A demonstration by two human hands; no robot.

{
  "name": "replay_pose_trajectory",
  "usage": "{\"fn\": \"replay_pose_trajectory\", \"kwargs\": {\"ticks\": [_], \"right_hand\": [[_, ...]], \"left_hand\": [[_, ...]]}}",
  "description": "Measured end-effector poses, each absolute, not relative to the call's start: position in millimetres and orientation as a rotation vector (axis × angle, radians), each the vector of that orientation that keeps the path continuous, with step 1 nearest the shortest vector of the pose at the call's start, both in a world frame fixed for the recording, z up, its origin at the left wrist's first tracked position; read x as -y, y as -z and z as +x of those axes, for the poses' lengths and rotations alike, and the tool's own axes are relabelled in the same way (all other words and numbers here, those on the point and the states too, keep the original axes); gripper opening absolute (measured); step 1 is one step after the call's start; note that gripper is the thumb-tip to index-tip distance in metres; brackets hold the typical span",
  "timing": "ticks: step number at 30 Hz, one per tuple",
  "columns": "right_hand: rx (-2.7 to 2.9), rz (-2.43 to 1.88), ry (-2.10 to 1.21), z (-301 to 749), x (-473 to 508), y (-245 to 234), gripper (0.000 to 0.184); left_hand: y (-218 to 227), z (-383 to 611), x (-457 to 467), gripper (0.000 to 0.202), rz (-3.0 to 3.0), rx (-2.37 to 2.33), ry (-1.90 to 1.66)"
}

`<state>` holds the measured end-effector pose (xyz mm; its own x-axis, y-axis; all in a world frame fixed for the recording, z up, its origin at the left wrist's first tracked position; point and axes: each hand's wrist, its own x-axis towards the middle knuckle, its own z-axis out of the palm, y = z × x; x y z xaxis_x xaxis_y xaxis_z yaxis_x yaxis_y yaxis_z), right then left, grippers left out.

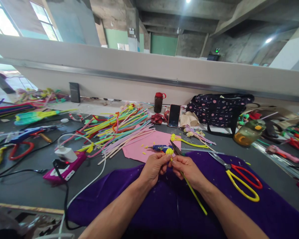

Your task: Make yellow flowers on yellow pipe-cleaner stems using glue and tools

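Observation:
My left hand (155,167) pinches a small yellow pipe-cleaner flower (169,151) between thumb and finger. My right hand (186,169) is closed just beneath it on a yellow-green pipe-cleaner stem (194,194), whose free end slants down to the right. Beyond the fingers lies a blue tool with a pointed tip (161,148). A dark pointed tool (175,148), partly hidden by my right hand, sits beside it. Both hands are above a purple cloth (129,192). To the right, scissors with red and yellow handles (235,176) rest on the cloth, blades apart.
Many pipe cleaners (129,126) lie heaped beyond a pink sheet (134,149). A magenta power strip (64,169) with cables stands left. Behind are a red-lidded bottle (158,103), a phone (174,116) and a patterned bag (216,111). A jar (249,132) stands right.

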<state>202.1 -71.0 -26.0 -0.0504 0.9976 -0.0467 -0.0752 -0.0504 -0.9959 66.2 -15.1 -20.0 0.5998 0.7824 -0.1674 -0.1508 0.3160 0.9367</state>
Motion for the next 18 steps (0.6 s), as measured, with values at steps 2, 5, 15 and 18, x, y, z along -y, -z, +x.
{"fn": "replay_pose_trajectory", "kwargs": {"ticks": [2,5,15,18], "right_hand": [[1.173,-1.165,-1.312,202.1,70.9,25.6,0.028],[1.184,-1.164,-1.307,202.3,71.2,24.6,0.028],[1.217,-1.16,-1.283,201.3,71.7,22.8,0.027],[1.25,-1.167,-1.265,202.1,71.5,24.0,0.028]], "left_hand": [[20.5,67.0,15.7,0.035,1.083,-0.716,-0.706],[21.1,67.8,16.7,0.033,1.083,-0.727,-0.746],[20.3,68.0,19.9,0.031,1.106,-0.736,-0.798],[17.3,67.2,21.8,0.031,1.151,-0.729,-0.819]]}}
